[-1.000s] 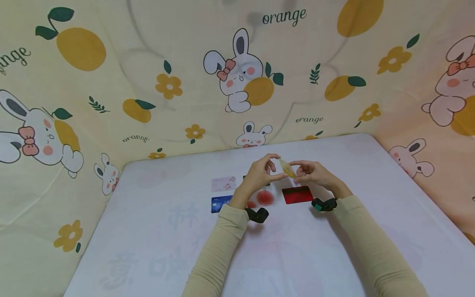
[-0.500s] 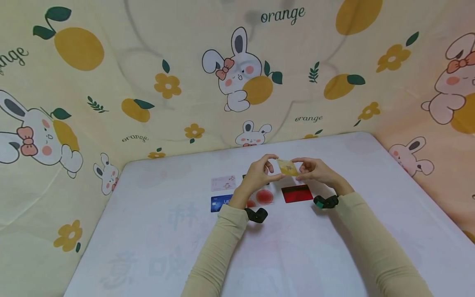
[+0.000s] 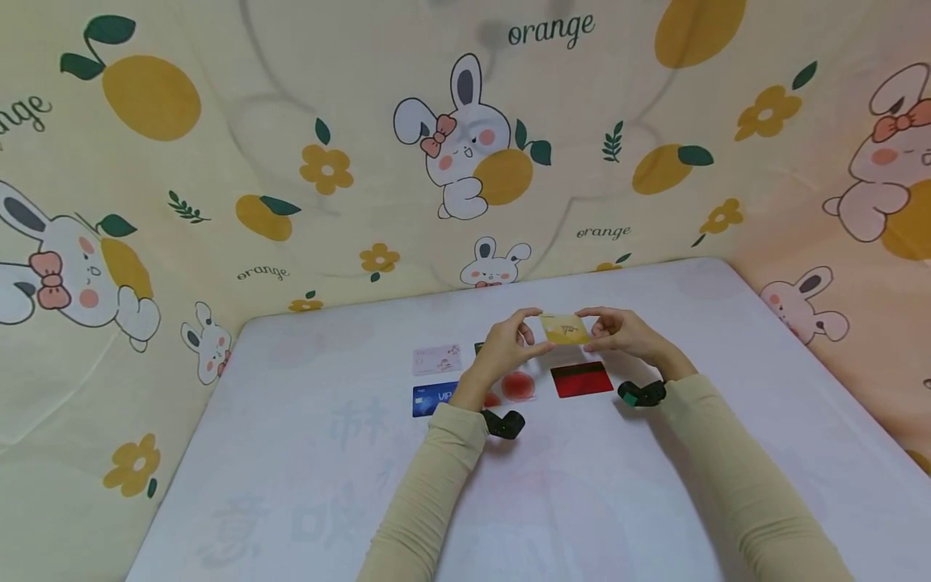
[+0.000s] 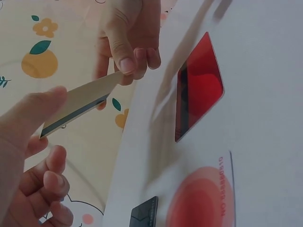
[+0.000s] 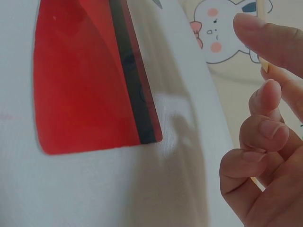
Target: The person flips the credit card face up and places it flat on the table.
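A yellow card (image 3: 565, 329) is held up over the far part of the table, its printed face toward the head camera. My left hand (image 3: 506, 343) pinches its left end between thumb and index finger. At the right end, my right hand (image 3: 624, 338) pinches it the same way, other fingers curled. In the left wrist view the card's back (image 4: 80, 101) shows a dark stripe. Below the hands lies a red card (image 3: 582, 380) with a black stripe. A card with red circles (image 3: 519, 386) lies near my left wrist, partly covered by it.
Left of my left arm lie a pale pink card (image 3: 437, 360) and a blue VIP card (image 3: 434, 398). A dark card (image 4: 144, 213) lies behind my left hand, mostly hidden in the head view. A patterned cloth (image 3: 334, 234) rises behind the white table (image 3: 305, 453).
The yellow card has turned from a steep, narrow slant to nearly level, its face now showing wide. My right hand has shifted slightly right and up.
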Action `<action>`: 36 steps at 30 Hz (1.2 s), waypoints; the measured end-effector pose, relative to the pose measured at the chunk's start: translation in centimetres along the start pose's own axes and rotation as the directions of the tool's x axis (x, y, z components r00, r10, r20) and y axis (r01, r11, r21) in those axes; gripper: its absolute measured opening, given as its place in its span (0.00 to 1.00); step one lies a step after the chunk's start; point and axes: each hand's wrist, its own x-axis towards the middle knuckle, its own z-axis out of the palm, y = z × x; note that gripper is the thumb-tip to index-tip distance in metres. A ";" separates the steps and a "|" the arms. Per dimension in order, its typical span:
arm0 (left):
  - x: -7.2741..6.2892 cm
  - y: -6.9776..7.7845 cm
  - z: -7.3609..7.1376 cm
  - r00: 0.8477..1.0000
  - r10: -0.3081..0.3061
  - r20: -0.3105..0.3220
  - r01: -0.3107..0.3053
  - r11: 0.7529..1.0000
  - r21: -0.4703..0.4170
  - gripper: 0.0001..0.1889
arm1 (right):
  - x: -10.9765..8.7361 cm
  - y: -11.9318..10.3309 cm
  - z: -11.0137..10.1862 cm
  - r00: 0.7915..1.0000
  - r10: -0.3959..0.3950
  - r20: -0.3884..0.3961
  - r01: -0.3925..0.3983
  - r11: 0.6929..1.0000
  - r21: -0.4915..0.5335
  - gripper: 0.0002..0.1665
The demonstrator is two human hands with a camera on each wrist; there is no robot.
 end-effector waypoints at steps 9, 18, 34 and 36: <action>0.1 -0.6 0.5 1.000 0.016 -0.009 -0.016 1.000 -0.008 0.32 | 0.0 -0.1 -0.3 1.000 0.008 0.005 -0.008 1.000 -0.005 0.38; 0.3 -1.3 1.2 1.000 0.008 -0.016 -0.008 1.000 -0.027 0.32 | -0.1 0.3 -0.6 1.000 0.030 0.009 -0.030 0.999 0.011 0.38; 0.4 -2.1 1.8 1.000 0.003 -0.022 -0.002 0.999 0.038 0.32 | -0.1 0.6 -0.8 0.999 0.045 0.026 -0.045 0.999 0.020 0.40; 0.4 -2.2 2.1 1.000 0.005 -0.028 -0.003 0.999 0.045 0.31 | 0.1 0.8 -0.9 0.998 0.050 0.029 -0.050 0.998 0.023 0.39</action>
